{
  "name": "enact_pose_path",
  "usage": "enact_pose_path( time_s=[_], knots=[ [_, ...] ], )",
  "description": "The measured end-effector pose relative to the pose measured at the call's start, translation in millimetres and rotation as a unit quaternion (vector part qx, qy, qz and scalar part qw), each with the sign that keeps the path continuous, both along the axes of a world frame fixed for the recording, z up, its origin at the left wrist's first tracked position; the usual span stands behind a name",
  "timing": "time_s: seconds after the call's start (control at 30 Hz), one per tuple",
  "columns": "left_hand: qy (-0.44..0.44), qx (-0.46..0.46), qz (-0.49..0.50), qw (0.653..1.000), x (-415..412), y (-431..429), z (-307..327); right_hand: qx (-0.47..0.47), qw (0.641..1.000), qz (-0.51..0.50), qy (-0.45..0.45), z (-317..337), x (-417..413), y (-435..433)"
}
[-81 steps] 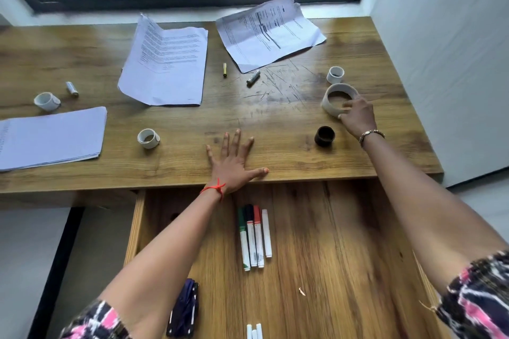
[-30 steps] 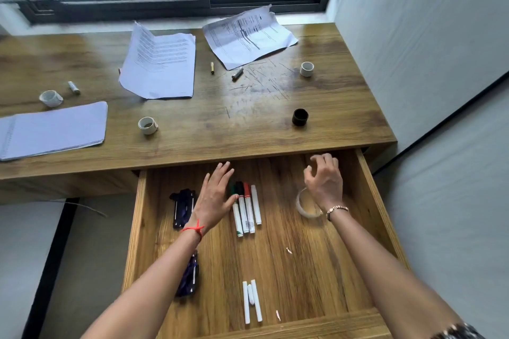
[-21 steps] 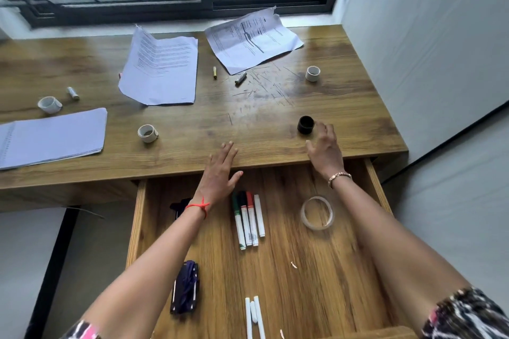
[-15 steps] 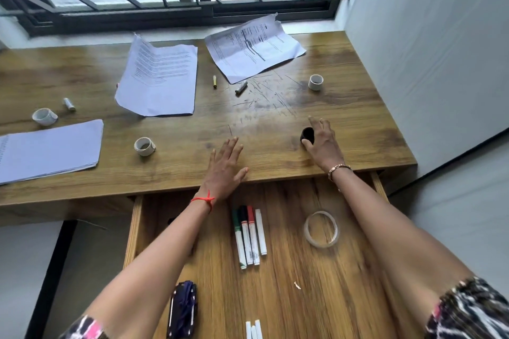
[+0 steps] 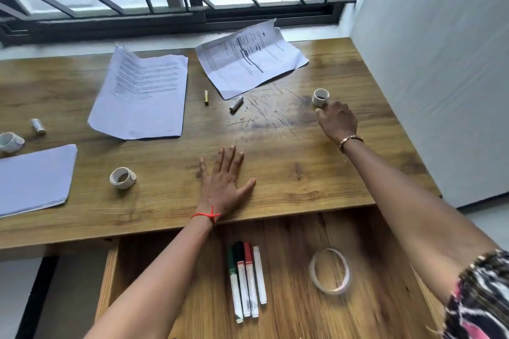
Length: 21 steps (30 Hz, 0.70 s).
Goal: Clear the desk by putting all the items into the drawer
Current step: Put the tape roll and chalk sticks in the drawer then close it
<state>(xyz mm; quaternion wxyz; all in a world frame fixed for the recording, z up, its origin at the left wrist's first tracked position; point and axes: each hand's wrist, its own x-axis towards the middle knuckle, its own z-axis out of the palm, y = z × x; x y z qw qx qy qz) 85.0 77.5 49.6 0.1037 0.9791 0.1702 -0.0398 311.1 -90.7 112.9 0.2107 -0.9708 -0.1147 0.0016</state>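
Note:
My left hand (image 5: 224, 184) lies flat and open on the wooden desk (image 5: 297, 173), near its front edge. My right hand (image 5: 338, 121) is out at the far right with fingers curled, one fingertip just short of a small white tape roll (image 5: 320, 97). The black tape roll is nowhere on the desk and is hidden, apparently inside that curled hand. Below the desk the drawer (image 5: 289, 316) stands open, with several markers (image 5: 246, 281) and a clear tape ring (image 5: 330, 271) lying in it.
On the desk lie two printed sheets (image 5: 143, 93) (image 5: 249, 56), a paper stack (image 5: 33, 176), two more white tape rolls (image 5: 122, 178) (image 5: 10, 142), a yellow cap (image 5: 206, 97), a grey stick (image 5: 236, 103) and a small silver cylinder (image 5: 38, 126). A wall bounds the right side.
My right hand put the clear tape ring into the drawer, came back up over the black roll, then moved far right toward the small white roll. The black roll has left its spot.

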Motion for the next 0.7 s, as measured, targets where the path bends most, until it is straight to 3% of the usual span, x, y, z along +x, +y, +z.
enact_pose_path(
  time_s=[0.2,0.4,0.7],
  knots=[
    [-0.028,-0.006,0.002,1.000,-0.5,0.6,-1.2,-0.080,0.994,0.009,0.069,-15.3,33.4,18.2],
    [-0.029,0.001,0.005,1.000,-0.5,2.1,-4.4,-0.045,0.999,0.010,-0.014,-31.7,8.4,18.4],
    [0.047,0.010,0.060,0.997,1.5,-15.8,9.6,0.057,0.998,0.014,-0.024,-40.7,-109.7,-32.1]
  ],
)
